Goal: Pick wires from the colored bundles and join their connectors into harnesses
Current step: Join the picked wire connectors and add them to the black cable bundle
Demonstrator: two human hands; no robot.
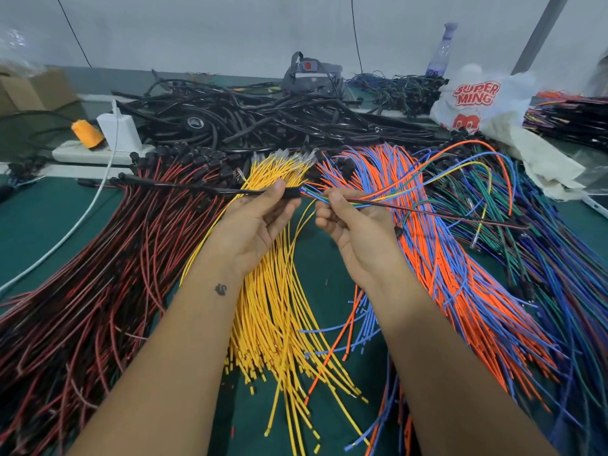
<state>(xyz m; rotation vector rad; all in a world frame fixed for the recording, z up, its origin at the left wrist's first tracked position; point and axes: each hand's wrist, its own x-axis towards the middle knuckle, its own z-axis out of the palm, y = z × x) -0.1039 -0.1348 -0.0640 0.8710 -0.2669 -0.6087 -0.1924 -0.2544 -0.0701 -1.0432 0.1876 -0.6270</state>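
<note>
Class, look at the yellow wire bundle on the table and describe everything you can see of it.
The yellow wires are many thin, plastic-coated strands lying in a loose fan on the green table, between the red-and-black wires and the orange-and-blue ones. Their far ends carry small clear tips; the near ends splay apart. The left hand hovers above them.

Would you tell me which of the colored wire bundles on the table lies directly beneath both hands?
The yellow bundle, lying between the red-and-black bundle on its left and the orange-and-blue bundle on its right.
</note>
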